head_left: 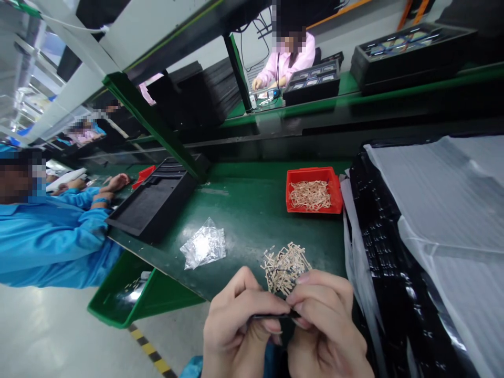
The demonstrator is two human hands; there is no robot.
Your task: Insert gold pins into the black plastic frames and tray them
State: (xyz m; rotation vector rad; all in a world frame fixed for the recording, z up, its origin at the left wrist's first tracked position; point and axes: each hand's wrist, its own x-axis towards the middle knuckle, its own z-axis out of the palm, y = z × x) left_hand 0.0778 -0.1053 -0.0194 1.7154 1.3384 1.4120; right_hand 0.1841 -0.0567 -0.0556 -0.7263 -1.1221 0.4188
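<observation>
My left hand and my right hand meet low in the view, pinching a thin dark strip between their fingertips. What the strip is exactly is too small to tell, and my fingers hide part of it. Just beyond my fingers lies a loose heap of small beige pin-like parts on the green workbench. More of these parts fill a red plastic bin farther along the bench.
A crumpled clear plastic bag and a black foam tray lie to the left. Stacked black trays under white sheeting rise to the right. A co-worker in a blue smock works at the left, and a green bin hangs below the bench edge.
</observation>
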